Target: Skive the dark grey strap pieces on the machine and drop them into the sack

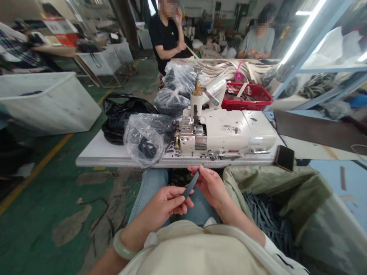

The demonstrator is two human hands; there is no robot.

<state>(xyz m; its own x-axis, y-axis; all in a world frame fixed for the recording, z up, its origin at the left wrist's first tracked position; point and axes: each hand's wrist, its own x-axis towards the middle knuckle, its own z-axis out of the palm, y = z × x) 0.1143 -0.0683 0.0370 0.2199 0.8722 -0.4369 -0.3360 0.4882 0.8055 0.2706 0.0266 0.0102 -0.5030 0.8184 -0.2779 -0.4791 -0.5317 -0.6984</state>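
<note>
A narrow dark grey strip (pixel 191 184), perhaps leather, stands slanted above my lap. My left hand (pixel 160 204) pinches its lower end, and my right hand (pixel 210 187) holds its upper end between fingers and thumb. Both hands are just short of the near edge of a white table (pixel 114 160). On that table stands a cream skiving machine (pixel 220 130), with dark offcuts around its base. To the right of my knees, a green-lined bin (pixel 286 198) holds many similar dark strips (pixel 266 217).
A clear bag of dark pieces (pixel 143 139) and black bags (pixel 120 118) sit left of the machine. A phone (pixel 284 158) lies on the table edge. Behind are a red basket (pixel 246 95), pale straps, and two seated people (pixel 166 38) (pixel 258 42). A white bin (pixel 46 101) stands left.
</note>
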